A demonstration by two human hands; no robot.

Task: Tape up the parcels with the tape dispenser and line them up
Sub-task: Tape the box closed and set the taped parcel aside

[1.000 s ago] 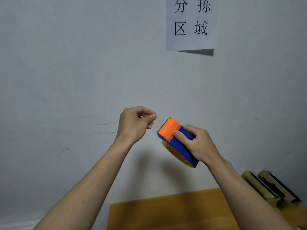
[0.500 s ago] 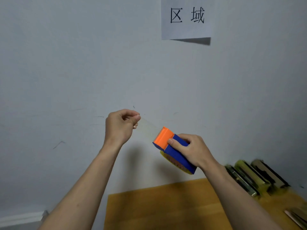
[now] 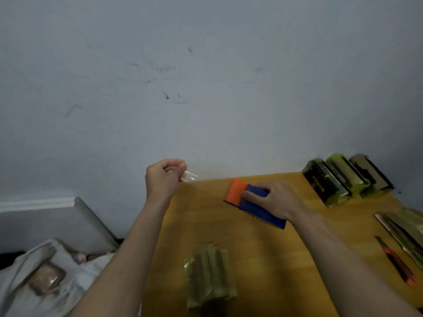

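Note:
My right hand (image 3: 278, 201) grips a blue and orange tape dispenser (image 3: 249, 202) held above the wooden table (image 3: 263, 259). My left hand (image 3: 163, 178) pinches the free end of a clear tape strip (image 3: 201, 177) stretched from the dispenser, up and to its left. An olive-green wrapped parcel (image 3: 209, 274) lies on the table below and between my hands. Three wrapped parcels (image 3: 345, 177) lean side by side against the wall at the back right.
More flat wrapped parcels (image 3: 405, 227) and an orange-handled knife (image 3: 397, 263) lie at the table's right edge. A white bag (image 3: 45, 282) holding a brown packet sits on the floor left of the table. The grey wall (image 3: 206, 88) stands behind.
The view has tilted down, bringing the table and parcels into sight. My hands have drawn further apart, lengthening the tape strip between them.

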